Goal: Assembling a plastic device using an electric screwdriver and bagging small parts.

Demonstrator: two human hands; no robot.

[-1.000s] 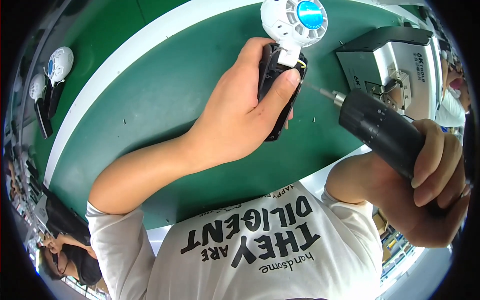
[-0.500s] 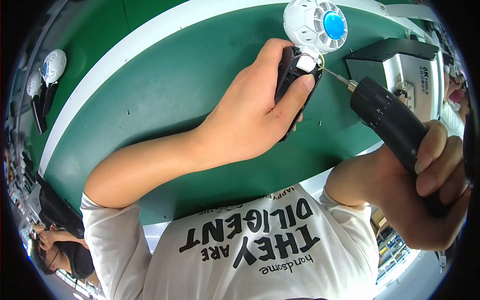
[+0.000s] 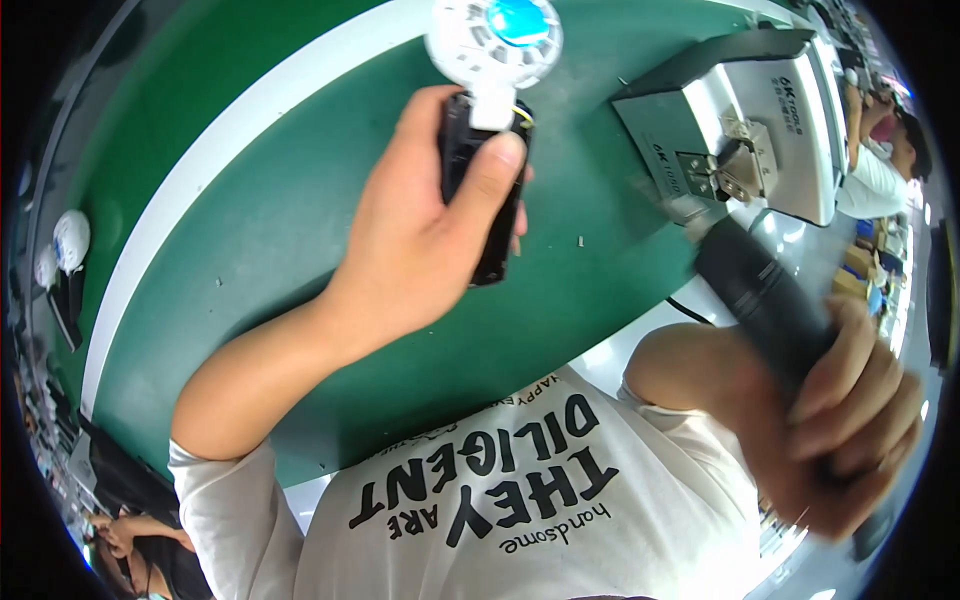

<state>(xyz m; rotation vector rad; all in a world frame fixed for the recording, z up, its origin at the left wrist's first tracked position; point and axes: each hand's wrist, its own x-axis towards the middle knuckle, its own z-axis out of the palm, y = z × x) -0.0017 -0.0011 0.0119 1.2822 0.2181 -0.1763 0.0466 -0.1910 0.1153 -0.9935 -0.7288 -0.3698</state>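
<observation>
My left hand (image 3: 425, 215) is closed around a black handle housing (image 3: 492, 255), thumb pressed along its top face. At the housing's far end sits a round white head (image 3: 455, 55) with a bright blue dome (image 3: 520, 22); a bit of yellow wire shows by the joint. My right hand (image 3: 850, 410), blurred, wraps round a black electric screwdriver (image 3: 765, 285). The driver's smeared tip points toward a silver and black screw feeder (image 3: 795, 160) and stands apart from the housing. Whether the tip carries a screw, I cannot tell.
A loose screw (image 3: 580, 241) lies on the green table (image 3: 570, 310) right of my left hand. Similar white-headed devices (image 3: 72, 240) rest at the far left, beyond the white table edging (image 3: 160, 210). Other people sit at lower left (image 3: 150, 540) and far right (image 3: 880, 175).
The screwdriver tip has left the housing and swung over to the screw feeder. The view has shifted, so the held device appears further left. Both hands keep their hold.
</observation>
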